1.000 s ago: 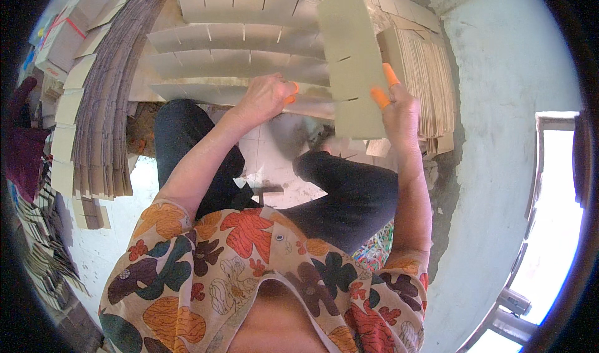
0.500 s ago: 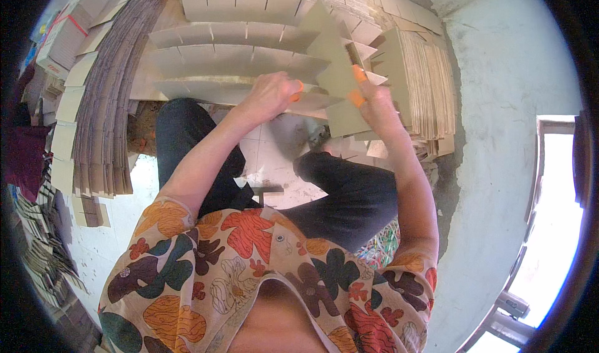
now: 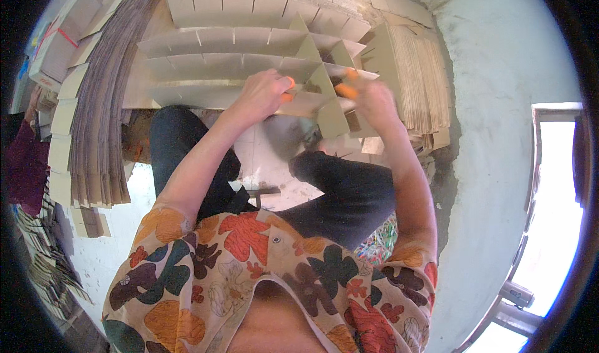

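Observation:
Three long slotted cardboard strips (image 3: 206, 65) stand on edge in rows before me, running left to right. A shorter cardboard cross strip (image 3: 332, 117) sits across them near their right ends, set into their slots. My left hand (image 3: 261, 97), with orange covers on its fingertips, is closed on the nearest long strip, left of the crossing. My right hand (image 3: 376, 103), also with orange finger covers, is just right of the cross strip, at the right ends of the long strips. It is blurred by motion, and its grip cannot be made out.
A row of slotted cardboard pieces (image 3: 268, 7) stands along the back. Stacked cardboard sheets (image 3: 421, 78) stand at the right by the wall, and a tall stack (image 3: 103, 116) at the left. My bent knees (image 3: 178, 135) are below the work.
The cross strip has gone down from a tilted position above the long strips into their slots. My right hand has shifted down off its face; my left hand has moved slightly left.

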The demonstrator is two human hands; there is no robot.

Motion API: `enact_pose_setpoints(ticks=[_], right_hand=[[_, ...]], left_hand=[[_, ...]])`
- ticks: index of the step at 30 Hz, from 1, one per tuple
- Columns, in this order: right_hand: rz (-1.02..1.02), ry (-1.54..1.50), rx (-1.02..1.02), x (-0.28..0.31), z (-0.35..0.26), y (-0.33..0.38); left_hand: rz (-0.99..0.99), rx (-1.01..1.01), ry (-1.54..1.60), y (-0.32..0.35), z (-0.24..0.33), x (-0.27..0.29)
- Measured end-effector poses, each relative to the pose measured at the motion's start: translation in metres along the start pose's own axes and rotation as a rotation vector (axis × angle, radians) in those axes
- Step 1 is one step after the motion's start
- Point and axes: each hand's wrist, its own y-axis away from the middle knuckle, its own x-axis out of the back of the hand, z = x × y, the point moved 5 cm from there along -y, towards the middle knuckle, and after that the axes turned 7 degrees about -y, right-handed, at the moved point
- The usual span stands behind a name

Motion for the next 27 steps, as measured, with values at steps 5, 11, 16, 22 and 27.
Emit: enact_pose_setpoints(ticks=[5,11,16,22,27], right_hand=[[0.565,0.368,-0.26,0.004,0.113,0.014],[0.448,0.358,-0.342,-0.014,0.154,0.015],[0.47,0.219,-0.413,-0.007,0.161,0.013],[0.536,0.191,-0.568,0.001,0.16,0.018],[0.778,0.043,-0.57,0.021,0.164,0.033]], left_hand=[[0.073,-0.058,-0.012,0.008,0.0,0.009],[0.108,-0.045,-0.071,0.014,-0.005,0.02],[0.106,-0.033,-0.088,0.016,-0.006,0.022],[0.136,-0.03,-0.126,0.02,-0.009,0.026],[0.132,-0.016,-0.155,0.027,-0.015,0.029]])
